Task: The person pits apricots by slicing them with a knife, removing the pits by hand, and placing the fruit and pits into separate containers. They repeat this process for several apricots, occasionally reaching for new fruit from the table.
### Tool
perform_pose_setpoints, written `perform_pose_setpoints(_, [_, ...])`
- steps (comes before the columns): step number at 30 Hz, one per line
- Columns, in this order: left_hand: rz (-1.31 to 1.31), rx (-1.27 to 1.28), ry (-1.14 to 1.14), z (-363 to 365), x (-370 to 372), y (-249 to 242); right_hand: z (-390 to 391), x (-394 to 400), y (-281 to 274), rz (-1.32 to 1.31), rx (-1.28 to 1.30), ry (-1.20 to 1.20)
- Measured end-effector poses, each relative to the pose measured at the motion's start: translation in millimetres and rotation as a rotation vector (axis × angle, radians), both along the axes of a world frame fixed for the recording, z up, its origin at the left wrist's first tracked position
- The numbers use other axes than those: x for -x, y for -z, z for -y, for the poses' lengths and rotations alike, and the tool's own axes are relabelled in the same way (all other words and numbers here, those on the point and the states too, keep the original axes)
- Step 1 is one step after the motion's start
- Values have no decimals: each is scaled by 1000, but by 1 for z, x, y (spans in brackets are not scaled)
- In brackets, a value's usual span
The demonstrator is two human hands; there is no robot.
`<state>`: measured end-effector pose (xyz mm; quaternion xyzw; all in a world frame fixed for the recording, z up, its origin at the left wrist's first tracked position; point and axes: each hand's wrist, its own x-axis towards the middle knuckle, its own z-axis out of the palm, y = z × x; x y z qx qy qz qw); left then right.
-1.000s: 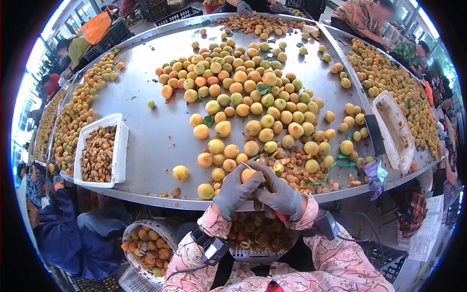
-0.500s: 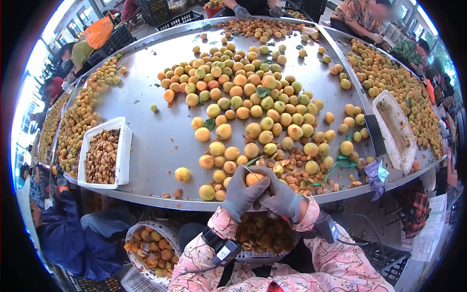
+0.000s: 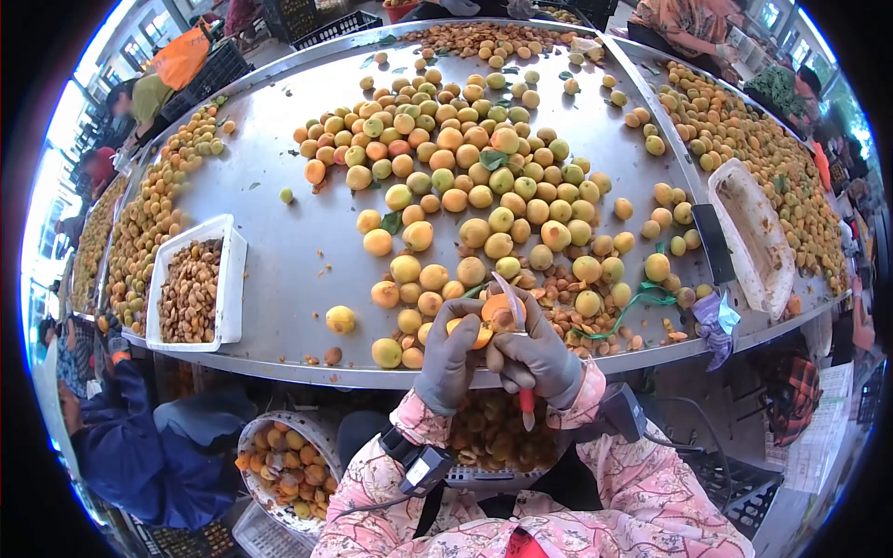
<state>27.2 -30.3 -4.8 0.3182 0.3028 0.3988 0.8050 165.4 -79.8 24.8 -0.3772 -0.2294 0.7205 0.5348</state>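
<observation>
My left hand, in a grey glove, holds an opened apricot half at the table's front edge. Beside it my right hand, gloved too, is closed on a knife with a red handle. The blade points up across a second orange apricot piece between the hands. Pits and scraps lie just beyond, and whole apricots spread over the metal table. Below the hands a crate holds cut apricot pieces.
A white tray of pits stands on the left, an emptied white tray on the right. Near the front right edge lie a purple cloth and green string. A bucket of apricots stands lower left. Other people work around.
The apricot between my hands has gone from closed to opened in two parts. The knife blade and red handle now show, and my hands are slightly farther apart. The view has shifted a little.
</observation>
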Motion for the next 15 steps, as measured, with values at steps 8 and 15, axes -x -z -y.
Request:
perform_pose_setpoints(8, [-169,-431,585,-11,46,-18,0,-37,14,-702,-25,-48])
perform_pose_setpoints(15, [-44,-175,293,5,22,-10,3,-12,-4,-562,41,-138])
